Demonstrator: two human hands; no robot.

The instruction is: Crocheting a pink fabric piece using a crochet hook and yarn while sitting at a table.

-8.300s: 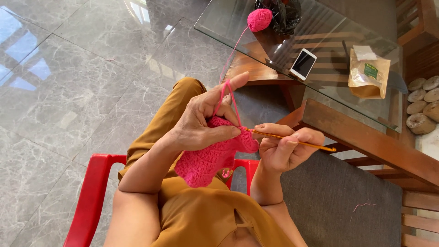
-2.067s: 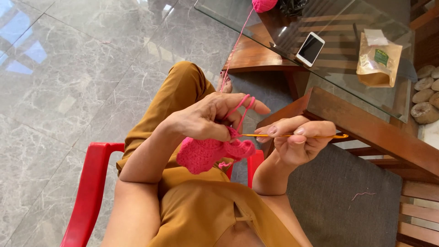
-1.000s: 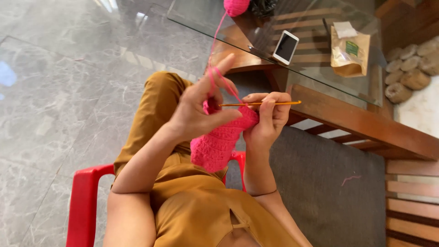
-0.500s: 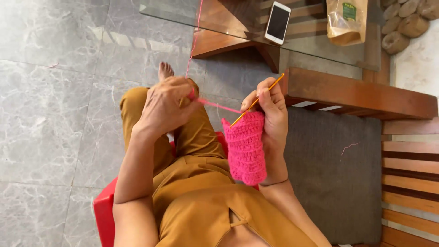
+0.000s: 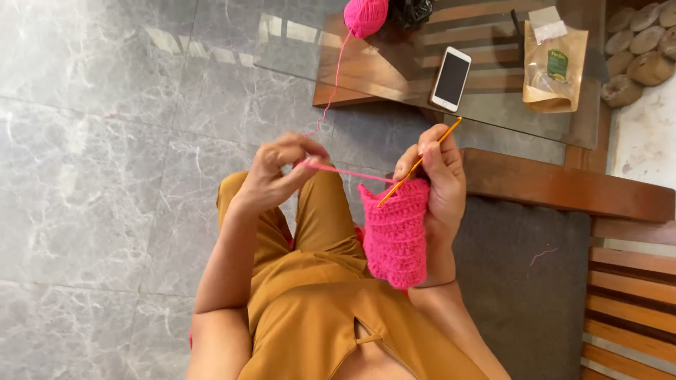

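At frame centre, the right hand grips an orange crochet hook and the pink crochet piece — the left hand pinches taut pink yarn.

Your left hand is raised out to the side with its forearm angled upward, thumb and fingertips pinched together. Your right hand stands upright, fingers curled in a closed grip, wrist bent.
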